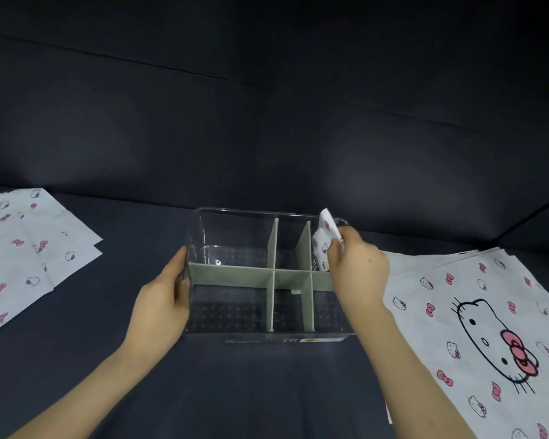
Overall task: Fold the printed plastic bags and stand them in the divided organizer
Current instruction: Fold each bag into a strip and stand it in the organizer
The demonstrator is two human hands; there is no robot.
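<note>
A clear plastic organizer [232,213] with grey-green dividers stands in the middle on a dark surface. My left hand [164,299] rests flat against its left wall, fingers fairly straight. My right hand [357,270] grips a folded white bag [325,236] printed with pink bows and cat faces. The bag stands upright in the far right compartment. The other compartments look bare.
A stack of flat printed bags [476,331] lies to the right of the organizer, under my right forearm. More flat printed bags [29,248] lie at the far left. A dark cushioned backrest rises behind the organizer.
</note>
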